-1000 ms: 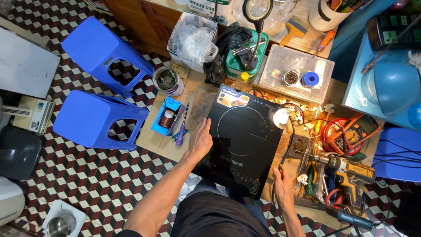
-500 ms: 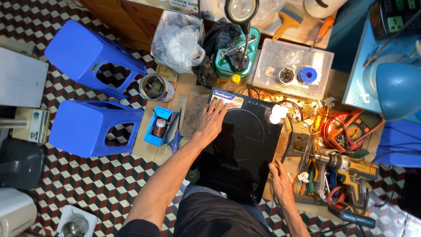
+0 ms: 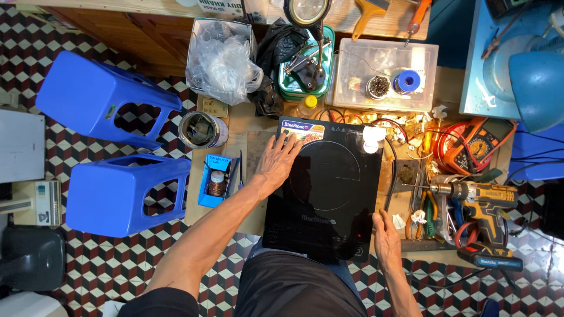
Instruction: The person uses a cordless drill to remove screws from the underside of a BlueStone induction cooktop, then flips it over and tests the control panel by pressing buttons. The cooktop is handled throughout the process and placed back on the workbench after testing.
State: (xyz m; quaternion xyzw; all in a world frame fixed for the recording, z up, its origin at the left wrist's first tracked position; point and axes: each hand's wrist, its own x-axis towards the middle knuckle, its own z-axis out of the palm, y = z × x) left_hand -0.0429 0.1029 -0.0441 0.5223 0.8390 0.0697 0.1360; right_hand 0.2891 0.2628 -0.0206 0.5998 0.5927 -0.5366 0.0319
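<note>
A black induction cooktop point(image 3: 329, 188) lies flat on the wooden workbench point(image 3: 247, 135) in front of me. My left hand point(image 3: 279, 161) rests palm down on its far left corner, fingers spread over a coloured sticker. My right hand point(image 3: 385, 235) presses against the cooktop's near right edge, beside the control panel. Neither hand holds a tool.
Two blue plastic stools point(image 3: 111, 152) stand left of the bench. A small blue tray point(image 3: 216, 181) and a metal can point(image 3: 200, 130) sit left of the cooktop. A cordless drill point(image 3: 476, 199), pliers, a multimeter point(image 3: 479, 144) and wires crowd the right. Plastic boxes line the back.
My left hand slid from the cooktop's left edge up to its far left corner. The right hand stayed at the near right edge.
</note>
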